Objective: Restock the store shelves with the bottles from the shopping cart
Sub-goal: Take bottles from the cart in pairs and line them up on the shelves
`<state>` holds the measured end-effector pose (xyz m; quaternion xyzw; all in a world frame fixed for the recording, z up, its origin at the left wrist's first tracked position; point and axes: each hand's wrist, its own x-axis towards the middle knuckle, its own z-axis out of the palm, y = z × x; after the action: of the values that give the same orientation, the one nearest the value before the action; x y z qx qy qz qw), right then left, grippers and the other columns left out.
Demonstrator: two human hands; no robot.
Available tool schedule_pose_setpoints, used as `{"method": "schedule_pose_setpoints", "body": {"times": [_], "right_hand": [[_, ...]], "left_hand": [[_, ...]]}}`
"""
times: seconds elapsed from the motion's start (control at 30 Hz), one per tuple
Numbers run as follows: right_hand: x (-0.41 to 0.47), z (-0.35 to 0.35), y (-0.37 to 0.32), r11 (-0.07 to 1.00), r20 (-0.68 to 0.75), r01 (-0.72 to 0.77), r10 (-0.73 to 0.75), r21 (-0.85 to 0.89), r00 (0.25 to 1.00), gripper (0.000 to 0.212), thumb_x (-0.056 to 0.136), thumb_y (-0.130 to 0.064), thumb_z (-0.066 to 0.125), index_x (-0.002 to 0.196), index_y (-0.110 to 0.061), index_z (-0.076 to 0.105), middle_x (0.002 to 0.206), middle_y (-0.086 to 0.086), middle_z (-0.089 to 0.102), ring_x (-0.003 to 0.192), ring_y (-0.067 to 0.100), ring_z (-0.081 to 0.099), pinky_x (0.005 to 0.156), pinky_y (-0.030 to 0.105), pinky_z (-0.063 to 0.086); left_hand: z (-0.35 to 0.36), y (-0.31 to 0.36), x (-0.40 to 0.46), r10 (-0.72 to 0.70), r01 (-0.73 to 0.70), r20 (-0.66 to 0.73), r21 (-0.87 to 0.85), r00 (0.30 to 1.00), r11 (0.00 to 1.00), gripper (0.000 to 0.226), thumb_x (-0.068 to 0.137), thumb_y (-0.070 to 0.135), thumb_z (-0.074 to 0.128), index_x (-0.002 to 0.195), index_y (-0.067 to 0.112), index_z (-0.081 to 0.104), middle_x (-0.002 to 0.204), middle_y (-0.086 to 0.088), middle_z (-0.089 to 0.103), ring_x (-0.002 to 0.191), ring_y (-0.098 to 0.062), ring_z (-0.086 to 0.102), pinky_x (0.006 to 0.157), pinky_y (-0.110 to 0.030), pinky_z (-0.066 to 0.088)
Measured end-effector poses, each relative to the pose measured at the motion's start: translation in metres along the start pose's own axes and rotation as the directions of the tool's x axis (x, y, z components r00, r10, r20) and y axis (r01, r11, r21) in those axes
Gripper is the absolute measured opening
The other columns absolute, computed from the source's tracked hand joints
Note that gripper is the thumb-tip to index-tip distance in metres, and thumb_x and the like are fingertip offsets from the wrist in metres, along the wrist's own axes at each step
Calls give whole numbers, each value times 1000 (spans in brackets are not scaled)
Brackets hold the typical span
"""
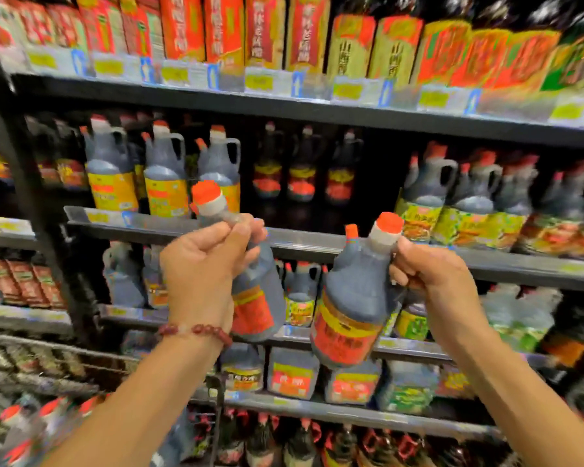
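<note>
My left hand (203, 267) grips the neck and handle of a dark bottle (257, 298) with an orange cap and a red label. My right hand (429, 274) holds a second, matching dark bottle (351, 298) by its handle; this one tilts to the left. Both bottles hang in the air in front of the middle shelf (304, 241), which has a dark gap behind it with three dark bottles (300, 170) set far back. The shopping cart (31, 382) shows at the lower left, with several orange-capped bottles (21, 419) inside. The whole view is blurred.
Yellow-labelled jugs (135, 176) stand left of the gap and green-labelled jugs (469, 203) right of it. Red and gold boxes (250, 32) fill the top shelf. Lower shelves (317, 406) hold more dark bottles. A black upright post (31, 183) borders the shelving at left.
</note>
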<state>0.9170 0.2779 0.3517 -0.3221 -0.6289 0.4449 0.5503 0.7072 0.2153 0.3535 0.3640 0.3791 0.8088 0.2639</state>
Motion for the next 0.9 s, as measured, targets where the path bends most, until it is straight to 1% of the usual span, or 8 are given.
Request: {"method": "schedule_pose_setpoints", "body": {"times": [0.13,0.27,0.37,0.43,0.57,0.7,0.8,0.9], "right_hand": [[24,-52,-4,995,-35,99,-100,-31,994,47,83,-28,48,38,-19,43,40,-7,42,43,5,31,44,15,26],[55,-85,-8,982,-54,174,-178,-68,983,58,92,-12,47,35,-19,42,38,-4,43,42,2,32,46,15,28],[78,-96,-12,977,-63,200,-205,-72,977,52,86,-19,49,35,-18,41,38,-3,43,43,4,33,48,16,29],[94,-97,-11,976,-88,213,-216,-36,972,55,88,-17,50,34,-17,42,38,-4,42,44,6,33,48,18,28],[124,-83,-5,947,-128,320,-314,26,941,49,84,-22,48,36,-22,42,40,-6,43,45,5,34,48,17,28],[155,-65,9,909,-188,411,-393,68,900,48,86,-24,50,39,-25,45,42,-8,44,45,3,36,49,15,31],[173,-51,26,873,-262,487,-466,17,845,43,84,-35,51,42,-27,45,44,-10,44,47,3,36,50,16,30],[186,-38,42,855,-266,517,-508,-41,819,40,84,-36,49,44,-29,46,46,-13,44,48,-1,35,49,14,29]], "left_hand": [[57,-18,2,17,-20,-61,-61,998,998,13,88,8,58,78,8,66,62,9,71,64,-3,69,55,-10,50],[103,-28,11,47,-57,-104,-91,993,994,13,88,9,58,78,9,67,63,9,72,66,-3,70,57,-10,51],[125,-32,23,87,-100,-132,-97,987,990,22,87,11,61,70,16,73,63,9,72,69,-5,70,58,-11,51],[136,-34,33,112,-129,-147,-108,983,986,29,86,11,62,62,20,75,64,8,73,69,-6,70,59,-12,51],[149,-44,59,135,-159,-180,-128,974,979,14,85,11,64,74,14,72,66,7,73,69,-8,71,58,-12,51],[149,-63,86,136,-167,-182,-167,974,972,14,80,16,68,68,17,76,69,4,74,72,-9,71,59,-13,51],[143,-81,103,138,-171,-175,-191,975,967,10,72,23,68,69,19,77,70,4,74,73,-8,71,61,-13,52],[135,-95,120,156,-180,-148,-164,977,970,12,73,26,68,71,18,77,72,4,75,78,-9,71,63,-14,51]]}}
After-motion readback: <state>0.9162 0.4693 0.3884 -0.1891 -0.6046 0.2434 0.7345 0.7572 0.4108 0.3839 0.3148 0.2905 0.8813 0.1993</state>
